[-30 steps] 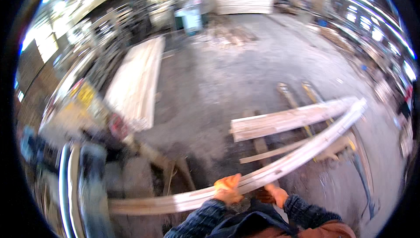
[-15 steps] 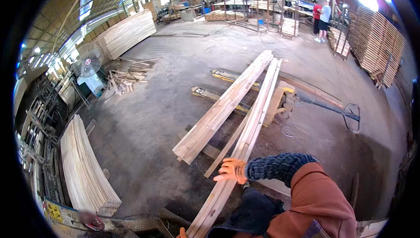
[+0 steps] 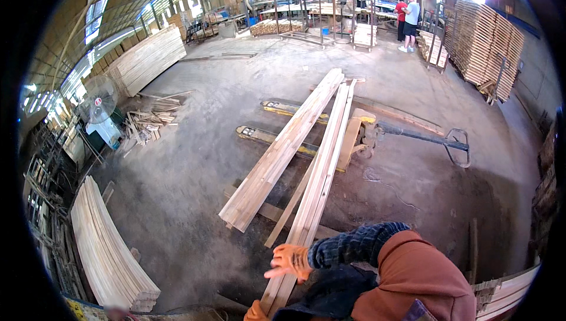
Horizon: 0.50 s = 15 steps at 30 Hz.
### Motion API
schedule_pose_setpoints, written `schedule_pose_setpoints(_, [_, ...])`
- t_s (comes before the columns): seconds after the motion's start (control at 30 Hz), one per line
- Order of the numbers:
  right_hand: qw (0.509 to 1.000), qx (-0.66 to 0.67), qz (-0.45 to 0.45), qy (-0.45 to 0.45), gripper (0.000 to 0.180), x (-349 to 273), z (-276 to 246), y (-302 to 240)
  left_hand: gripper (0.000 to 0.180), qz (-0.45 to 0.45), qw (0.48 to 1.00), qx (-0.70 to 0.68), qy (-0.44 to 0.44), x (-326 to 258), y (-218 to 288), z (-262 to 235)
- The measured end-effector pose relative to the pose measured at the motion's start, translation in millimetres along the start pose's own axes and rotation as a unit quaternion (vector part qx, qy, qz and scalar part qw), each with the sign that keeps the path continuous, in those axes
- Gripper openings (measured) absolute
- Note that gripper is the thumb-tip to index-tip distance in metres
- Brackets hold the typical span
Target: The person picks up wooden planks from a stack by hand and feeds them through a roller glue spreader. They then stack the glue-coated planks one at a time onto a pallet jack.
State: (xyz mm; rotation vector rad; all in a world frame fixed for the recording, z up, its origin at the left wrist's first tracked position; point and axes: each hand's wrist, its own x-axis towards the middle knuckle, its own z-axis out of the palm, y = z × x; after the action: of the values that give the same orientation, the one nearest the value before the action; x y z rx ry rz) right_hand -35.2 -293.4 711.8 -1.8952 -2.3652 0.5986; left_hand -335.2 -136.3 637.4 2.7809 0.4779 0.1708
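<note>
A bundle of long, narrow wooden strips [image 3: 315, 203] runs from the lower edge up to a yellow pallet jack [image 3: 358, 138], lying across it. My right hand [image 3: 291, 262], in an orange glove, rests on top of these strips with its fingers stretched out to the left. At the lower edge my left hand [image 3: 256, 311], also gloved in orange, shows only in part, closed against the left side of the strips near their near end. Left of this bundle lies a wider stack of wooden strips [image 3: 283, 150], untouched, also across the jack's forks. A thin single strip [image 3: 292, 206] lies between them.
The jack's handle [image 3: 457, 144] reaches right. A curved-looking stack of strips [image 3: 109, 250] stands at left, near a floor fan [image 3: 98, 104] and scrap wood [image 3: 147, 120]. Tall timber stacks [image 3: 486, 50] and two people [image 3: 407, 23] are at the far right.
The whole view has shifted, so the floor scene sits farther left. My right hand has slid along the strips toward me. The strips look unmoved against the jack.
</note>
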Motion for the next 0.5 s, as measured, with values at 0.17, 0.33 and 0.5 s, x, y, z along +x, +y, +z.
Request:
schedule_pose_setpoints(0.17, [0.984,-0.061,-0.061,0.158,0.126,-2.2,36.4,29.0,0.024,0.005,0.996,-0.014,0.082,-40.8,41.1,-99.1])
schedule_pose_setpoints(0.33, [0.981,-0.125,0.063,0.135,0.132,-53.8,9.9,114.3,0.04,-0.123,0.978,-0.165,0.029,-147.4,-75.4,-36.4])
schedule_pose_setpoints(0.5, [0.978,-0.17,0.054,0.111,0.12,1.3,30.4,73.7,0.039,-0.034,0.91,0.364,0.195,-109.8,-38.1,-14.9])
